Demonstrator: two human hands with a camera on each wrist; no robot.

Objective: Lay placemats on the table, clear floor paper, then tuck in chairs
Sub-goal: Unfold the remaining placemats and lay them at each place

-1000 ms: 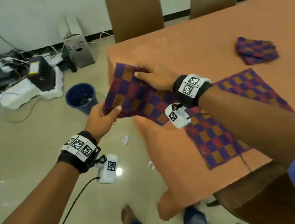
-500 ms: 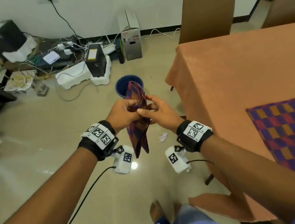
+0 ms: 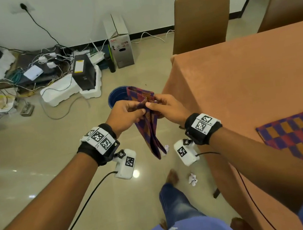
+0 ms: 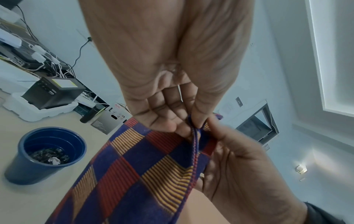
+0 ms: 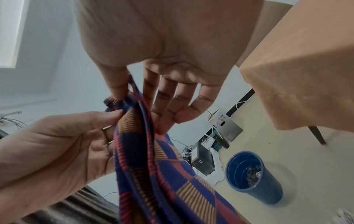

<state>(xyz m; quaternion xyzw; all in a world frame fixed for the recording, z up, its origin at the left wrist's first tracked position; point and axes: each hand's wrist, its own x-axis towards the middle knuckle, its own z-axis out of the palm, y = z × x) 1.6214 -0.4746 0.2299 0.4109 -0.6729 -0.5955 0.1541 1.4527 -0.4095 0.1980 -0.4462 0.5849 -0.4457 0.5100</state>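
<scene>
A checked placemat (image 3: 150, 132) in blue, red and orange hangs folded in the air, left of the table (image 3: 237, 77). Both hands pinch its top edge close together: my left hand (image 3: 127, 114) from the left, my right hand (image 3: 167, 107) from the right. In the left wrist view the left thumb and fingers pinch the placemat (image 4: 153, 163) hem; in the right wrist view the right thumb and forefinger pinch the placemat (image 5: 145, 159). A second placemat (image 3: 300, 140) lies flat on the orange tablecloth at right. Crumpled paper (image 3: 192, 179) and a smaller paper scrap (image 3: 167, 147) lie on the floor.
A blue bin (image 3: 115, 98) stands on the floor just behind the hanging mat. Two brown chairs (image 3: 199, 17) (image 3: 286, 4) stand at the table's far side. Cables, foam blocks and a cardboard box (image 3: 120, 44) clutter the floor by the wall. My feet and leg (image 3: 175, 203) are below.
A second ago the mat was spread over the table corner. I have lifted it off and turned left, and both hands now pinch its gathered top edge while it hangs.
</scene>
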